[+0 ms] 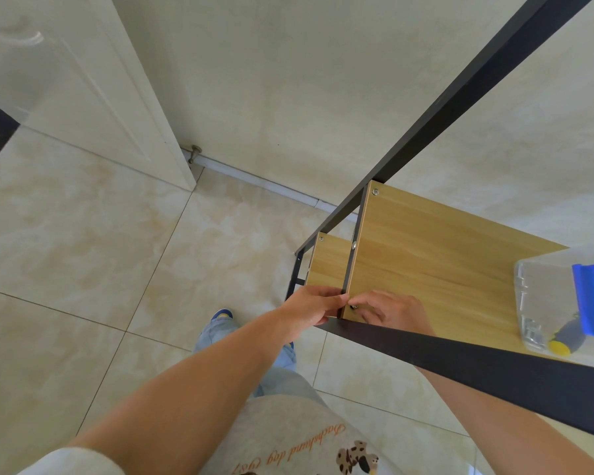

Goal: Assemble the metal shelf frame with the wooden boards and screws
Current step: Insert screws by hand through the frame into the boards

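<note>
Seating a screw [352, 307] at the wooden board [436, 265] corner, right hand [388, 311] fingers pinching it, left hand [311, 308] gripping the metal frame [348, 269]; next, driving it tight.

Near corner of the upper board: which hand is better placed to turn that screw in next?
Probably the right hand: its fingertips are already at the screw in the upper board. The left hand grips the frame upright at that corner.

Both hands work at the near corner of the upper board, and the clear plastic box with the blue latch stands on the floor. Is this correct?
Not quite. In the head view the box stands on the upper board, at its right end, not on the floor. The rest holds: the left hand and right hand both work at the board's near corner, around a screw.
</note>
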